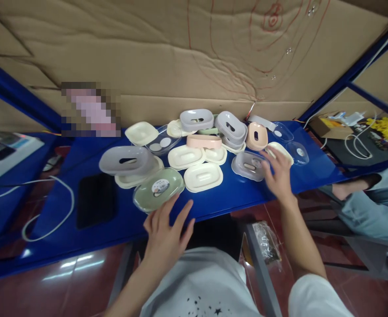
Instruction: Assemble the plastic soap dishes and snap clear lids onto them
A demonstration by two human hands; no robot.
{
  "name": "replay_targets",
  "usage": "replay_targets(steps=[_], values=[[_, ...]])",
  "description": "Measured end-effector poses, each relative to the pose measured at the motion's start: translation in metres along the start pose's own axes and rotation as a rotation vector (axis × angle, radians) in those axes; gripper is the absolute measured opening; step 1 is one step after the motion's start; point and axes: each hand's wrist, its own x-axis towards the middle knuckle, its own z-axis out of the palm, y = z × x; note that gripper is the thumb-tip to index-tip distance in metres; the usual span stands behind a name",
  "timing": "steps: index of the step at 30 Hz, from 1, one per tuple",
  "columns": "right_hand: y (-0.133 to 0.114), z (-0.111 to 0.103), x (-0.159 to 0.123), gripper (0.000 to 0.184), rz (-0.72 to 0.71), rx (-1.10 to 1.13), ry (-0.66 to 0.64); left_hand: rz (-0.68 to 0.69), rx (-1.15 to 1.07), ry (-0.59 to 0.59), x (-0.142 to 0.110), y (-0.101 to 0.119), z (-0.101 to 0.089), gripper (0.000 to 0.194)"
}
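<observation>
My left hand (168,226) is open, fingers spread, at the near edge of a green oval dish under a clear lid with a round label (159,189); its fingertips overlap the dish's edge, and I cannot tell whether they touch. My right hand (279,175) is also open. Its thumb is beside the right end of a grey dish with a clear cover (247,165), while its fingers reach over a cream oval piece (283,150), partly hidden. Just beyond stands a peach oval piece with a slot (257,136). Between the hands lies a cream oval tray (203,177).
More grey slotted pieces (126,159), cream trays (186,157) and clear lids (298,152) crowd the blue table (210,204). A black flat object (95,200) and a white cable (71,193) lie left. Cardboard (154,66) walls the back. A person's leg (372,211) shows at right.
</observation>
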Motion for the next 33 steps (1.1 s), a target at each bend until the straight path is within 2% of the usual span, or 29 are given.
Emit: replay_targets(steps=[2,4,6,8,11,15,18,21,23,24,27,28,30,33], values=[[0.014,0.007,0.045,0.048,0.115,-0.052,-0.03,-0.021,-0.005,-0.009,-0.026,-0.01,-0.005,0.052],[0.023,0.02,0.085,0.052,0.232,-0.156,-0.227,-0.016,-0.015,-0.061,-0.046,-0.013,-0.005,0.047],[0.025,0.035,0.115,0.06,0.313,-0.27,-0.408,-0.004,-0.031,-0.101,-0.058,-0.01,-0.002,0.043],[0.022,0.046,0.13,0.063,0.346,-0.34,-0.479,0.006,-0.051,-0.107,-0.061,-0.005,0.0,0.039],[0.019,0.046,0.131,0.051,0.357,-0.36,-0.458,0.04,-0.09,-0.085,-0.056,0.002,-0.002,0.033],[0.026,0.021,0.117,0.039,0.393,-0.328,-0.374,0.105,-0.156,-0.081,-0.042,0.002,-0.005,0.032],[0.024,-0.006,0.099,0.043,0.399,-0.221,-0.216,0.136,-0.215,-0.077,-0.029,0.002,-0.005,0.03],[-0.001,-0.032,0.067,0.048,0.207,-0.07,-0.049,0.169,-0.28,-0.067,-0.018,0.008,-0.004,0.032],[-0.03,-0.043,0.038,0.045,-0.014,0.07,-0.032,0.157,-0.363,-0.062,-0.012,0.013,-0.002,0.042],[-0.046,-0.045,0.021,0.041,-0.137,0.15,-0.067,0.129,-0.419,-0.062,-0.011,0.015,0.0,0.05],[-0.09,-0.036,-0.03,0.029,-0.49,0.367,-0.253,-0.01,-0.586,-0.085,-0.009,0.014,0.006,0.08],[-0.101,-0.029,-0.046,0.029,-0.564,0.407,-0.296,-0.055,-0.62,-0.093,-0.009,0.013,0.008,0.086],[-0.117,-0.012,-0.069,0.029,-0.632,0.442,-0.341,-0.101,-0.644,-0.115,-0.009,0.007,0.013,0.093],[-0.124,0.008,-0.083,0.027,-0.63,0.48,-0.36,-0.072,-0.581,-0.176,-0.004,-0.002,0.015,0.089]])
